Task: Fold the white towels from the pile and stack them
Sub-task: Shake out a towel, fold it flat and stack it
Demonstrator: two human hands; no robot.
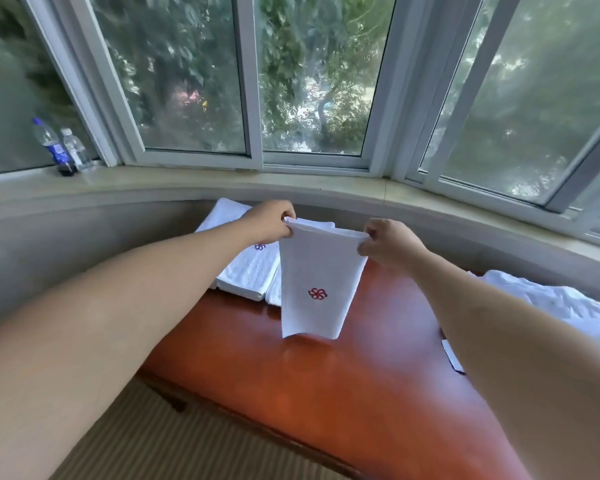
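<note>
White cotton hangs between two hands: the towel [317, 289] is already folded into a narrow band and is held up in the air above the reddish tabletop [343, 393]. Its lower edge seems just above the wood, but I cannot tell if it touches. The left hand [269, 220] pinches the top corner at about 10 o'clock of the towel, and the right hand [388, 244] pinches the other top corner at about 2 o'clock. Each grip is pressed together on the cloth, with fingers and thumb closed on the doubled edge, so the whole towel hangs below the two grips, with its red emblem [317, 293] facing the person.

To do this step well, I think the hands should keep the top edge tight and level. At this moment the right corner is a little lower than the left one. The hanging end should then be laid down flat on the tabletop, and the top edge brought over it so the corners meet. The emblem is better kept on the outside, as on the stack.

The stack of folded towels [250, 268] lies at 10 o'clock from the held towel, just beside it. The unfolded pile [551, 299] waits at 3 o'clock, well apart. Two bottles [63, 147] stand on the window sill [222, 178] at far 10 o'clock.
</note>
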